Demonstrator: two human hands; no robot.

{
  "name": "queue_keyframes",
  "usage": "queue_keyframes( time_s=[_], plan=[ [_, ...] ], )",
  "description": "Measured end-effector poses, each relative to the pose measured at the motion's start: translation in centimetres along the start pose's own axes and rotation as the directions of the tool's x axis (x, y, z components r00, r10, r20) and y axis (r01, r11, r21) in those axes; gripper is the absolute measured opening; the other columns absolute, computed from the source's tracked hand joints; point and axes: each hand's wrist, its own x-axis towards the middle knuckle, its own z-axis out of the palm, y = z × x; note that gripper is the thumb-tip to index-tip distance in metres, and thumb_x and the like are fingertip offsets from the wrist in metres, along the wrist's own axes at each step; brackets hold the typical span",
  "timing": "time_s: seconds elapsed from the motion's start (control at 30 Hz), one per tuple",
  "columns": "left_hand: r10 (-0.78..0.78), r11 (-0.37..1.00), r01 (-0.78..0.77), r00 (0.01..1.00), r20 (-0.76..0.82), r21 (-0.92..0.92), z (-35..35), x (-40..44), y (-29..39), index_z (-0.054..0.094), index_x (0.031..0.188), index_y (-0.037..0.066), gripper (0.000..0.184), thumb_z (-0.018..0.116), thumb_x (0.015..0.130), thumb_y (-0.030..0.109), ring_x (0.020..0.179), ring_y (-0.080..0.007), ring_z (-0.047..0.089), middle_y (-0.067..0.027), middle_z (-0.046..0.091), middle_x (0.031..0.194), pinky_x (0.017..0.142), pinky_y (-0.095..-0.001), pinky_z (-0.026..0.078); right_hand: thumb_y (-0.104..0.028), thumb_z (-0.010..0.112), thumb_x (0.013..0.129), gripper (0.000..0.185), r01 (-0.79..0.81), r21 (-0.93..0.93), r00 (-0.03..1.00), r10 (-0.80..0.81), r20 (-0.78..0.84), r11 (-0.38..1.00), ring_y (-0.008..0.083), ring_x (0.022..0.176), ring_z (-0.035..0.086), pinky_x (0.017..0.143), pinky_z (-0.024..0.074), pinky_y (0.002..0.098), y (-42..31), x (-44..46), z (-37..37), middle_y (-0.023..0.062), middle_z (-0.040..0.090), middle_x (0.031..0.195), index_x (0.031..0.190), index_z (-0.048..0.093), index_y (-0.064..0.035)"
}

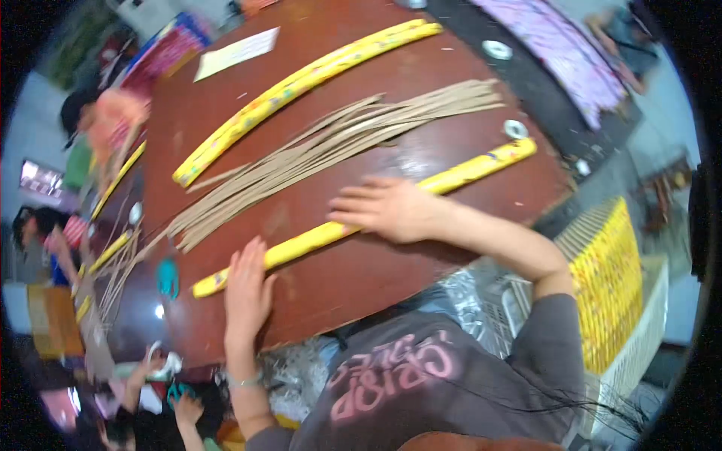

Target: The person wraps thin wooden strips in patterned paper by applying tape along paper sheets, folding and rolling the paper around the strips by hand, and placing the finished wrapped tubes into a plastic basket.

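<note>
A long thin yellow patterned roll [304, 242] lies slantwise across the reddish-brown table in front of me. Flat over its left part rests my left hand [249, 289], fingers stretched out. My right hand [387, 210] lies palm down across the middle of the same roll, its fingers extended to the left and hiding a stretch of it. Neither hand is wrapped around anything. Beyond the hands is a bundle of thin brown strips [316, 154], and behind that a curved yellow patterned piece [301, 86].
Tape rolls [515, 129] sit at the table's right edge. Teal scissors [168, 278] lie left. A white crate [632, 316] packed with yellow rolls stands right. Other people [116, 124] work along the left; one person's hand [188, 410] holds teal scissors at lower left.
</note>
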Motion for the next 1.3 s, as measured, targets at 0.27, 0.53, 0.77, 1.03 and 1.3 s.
queue_keyframes(
  time_s=[0.27,0.53,0.77,1.03,1.3],
  plan=[
    [-0.075,0.994,0.069,0.994,-0.073,-0.085,0.3,-0.2,0.2,0.054,0.141,0.004,0.047,0.057,0.093,0.001,0.137,-0.0315,0.048,-0.0135,0.053,0.147,0.118,-0.0472,0.032,-0.027,0.053,0.097,0.057,-0.232,-0.019,0.971,0.231,-0.07,0.972,0.0191,0.141,0.043,0.118,0.0313,0.0426,-1.7,-4.7,-0.8,0.0046,0.043,0.156,0.152,0.04,-0.0177],
    [-0.104,0.994,0.1,0.992,-0.068,-0.053,0.7,-0.3,-0.2,0.054,0.14,0.002,0.047,0.057,0.093,0.0,0.137,-0.0339,0.047,-0.015,0.053,0.146,0.118,-0.0494,0.031,-0.029,0.061,0.093,0.066,-0.612,-0.048,0.79,0.608,-0.079,0.789,0.0229,0.144,0.04,0.12,0.0275,0.0438,-1.2,-12.4,-3.8,0.01,0.043,0.155,0.151,0.039,-0.0067],
    [-0.116,0.992,0.113,0.992,-0.055,-0.052,1.0,-0.6,-0.5,0.053,0.141,0.002,0.047,0.055,0.094,0.001,0.139,-0.0338,0.045,-0.0162,0.051,0.147,0.119,-0.0508,0.028,-0.026,0.056,0.096,0.062,-0.779,-0.17,0.625,0.768,-0.138,0.604,0.0257,0.145,0.039,0.121,0.0254,0.0447,0.9,-18.4,-5.3,0.0132,0.04,0.156,0.151,0.037,-0.003],
    [-0.123,0.992,0.122,0.992,-0.033,-0.04,0.9,-0.6,-0.6,0.052,0.142,0.002,0.048,0.053,0.094,-0.001,0.14,-0.0334,0.044,-0.0163,0.05,0.148,0.12,-0.0509,0.028,-0.023,0.049,0.1,0.053,-0.868,-0.257,0.482,0.847,-0.223,0.426,0.0268,0.145,0.039,0.121,0.0253,0.044,2.9,-23.1,-6.2,0.0136,0.045,0.153,0.149,0.041,-0.0029],
    [-0.091,0.992,0.089,0.996,-0.016,-0.086,0.9,-0.5,-1.4,0.052,0.14,-0.001,0.048,0.053,0.092,-0.002,0.14,-0.0343,0.044,-0.0192,0.05,0.147,0.12,-0.0508,0.027,-0.035,0.073,0.086,0.068,-0.953,-0.125,0.301,0.819,-0.488,0.276,0.0361,0.131,0.051,0.109,0.0406,0.0453,9.3,-30.3,-9.0,0.0185,0.053,0.142,0.143,0.049,-0.0052]
  ],
)
